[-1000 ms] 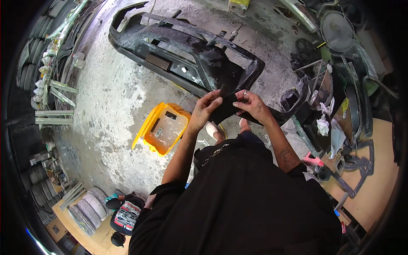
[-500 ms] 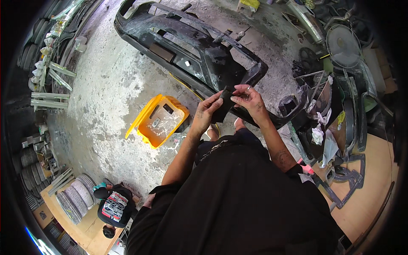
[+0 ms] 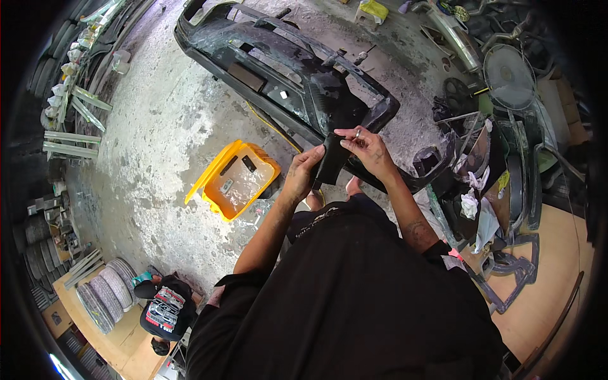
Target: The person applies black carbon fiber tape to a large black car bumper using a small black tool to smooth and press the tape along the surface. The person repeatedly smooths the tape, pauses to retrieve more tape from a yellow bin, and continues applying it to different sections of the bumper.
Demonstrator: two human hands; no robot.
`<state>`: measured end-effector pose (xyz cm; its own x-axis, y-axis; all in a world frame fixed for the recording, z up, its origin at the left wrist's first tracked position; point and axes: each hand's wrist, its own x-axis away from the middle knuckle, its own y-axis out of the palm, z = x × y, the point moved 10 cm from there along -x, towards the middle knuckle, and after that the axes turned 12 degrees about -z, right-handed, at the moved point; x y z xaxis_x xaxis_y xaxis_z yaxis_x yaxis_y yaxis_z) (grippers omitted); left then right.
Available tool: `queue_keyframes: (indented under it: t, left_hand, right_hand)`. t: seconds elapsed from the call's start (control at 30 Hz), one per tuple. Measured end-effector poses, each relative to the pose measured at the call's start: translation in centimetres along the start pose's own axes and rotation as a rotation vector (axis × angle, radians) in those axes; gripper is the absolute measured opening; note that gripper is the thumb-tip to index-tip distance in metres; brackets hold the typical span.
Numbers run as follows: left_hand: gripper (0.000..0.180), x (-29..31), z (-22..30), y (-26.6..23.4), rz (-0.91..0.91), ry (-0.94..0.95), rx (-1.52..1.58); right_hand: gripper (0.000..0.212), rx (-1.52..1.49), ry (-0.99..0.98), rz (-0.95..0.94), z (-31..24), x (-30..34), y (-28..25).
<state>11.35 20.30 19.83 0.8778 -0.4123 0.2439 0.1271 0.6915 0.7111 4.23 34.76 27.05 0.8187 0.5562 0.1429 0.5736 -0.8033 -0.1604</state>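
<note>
Mid-frame, your left hand (image 3: 303, 172) and right hand (image 3: 367, 151) have fingers clamped on a black plastic piece (image 3: 330, 161) above the bumper (image 3: 285, 82); you seem mid-fitting, so next likely calls for lining it up.

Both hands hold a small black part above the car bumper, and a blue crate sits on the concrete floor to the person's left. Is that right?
Not quite: the crate is yellow, not blue, as the head view shows. The rest stands: left hand and right hand hold the black part above the bumper.
</note>
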Motion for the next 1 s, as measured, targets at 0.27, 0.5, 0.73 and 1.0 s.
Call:
queue_keyframes:
  t: [0.27,0.5,0.73,1.0]
  left_hand:
    - [0.032,1.8,-0.3,-0.7,0.053,0.01,0.048]
    - [0.034,2.4,-0.4,-2.6,0.113,-0.005,-0.012]
    - [0.035,1.9,1.3,-2.8,0.119,0.02,-0.116]
    - [0.041,3.4,0.4,-3.2,0.126,0.034,-0.048]
  right_hand:
    - [0.029,0.107,-0.01,-0.061,-0.6,-0.1,1.7]
    - [0.028,0.107,-0.038,-0.045,-1.2,-0.5,2.8]
    - [0.031,0.105,-0.115,-0.002,-2.8,-0.3,2.9]
    - [0.035,0.291,-0.189,0.005,-1.5,0.3,4.2]
